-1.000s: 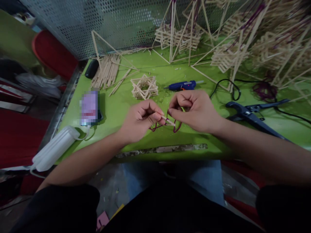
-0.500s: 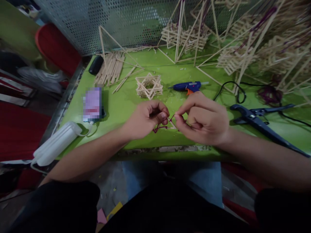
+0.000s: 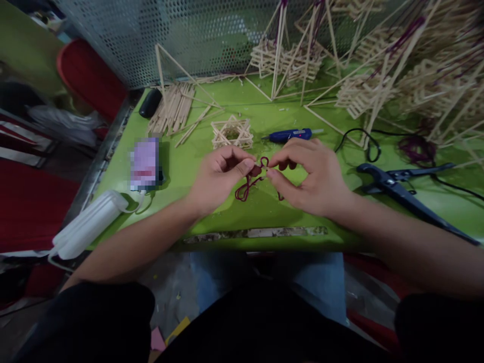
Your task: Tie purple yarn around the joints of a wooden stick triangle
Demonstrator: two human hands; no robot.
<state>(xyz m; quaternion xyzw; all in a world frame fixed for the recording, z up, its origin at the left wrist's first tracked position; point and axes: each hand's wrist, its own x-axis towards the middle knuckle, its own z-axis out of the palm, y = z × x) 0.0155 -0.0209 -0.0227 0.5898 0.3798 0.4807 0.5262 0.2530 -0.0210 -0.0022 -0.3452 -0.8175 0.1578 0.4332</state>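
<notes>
Just left of frame centre my left hand pinches the dark red yarn between thumb and forefinger. The yarn is light, limp and easily frayed, so I grip close to the small loop — there may be a stick inside. My right hand, half curled, pinches its other side.

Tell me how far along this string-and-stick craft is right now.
Done: finished stick hangers stand at the back. In hand: left hand and right hand pinch a maroon string into a loop. Left: the small stick star carries no string.
</notes>
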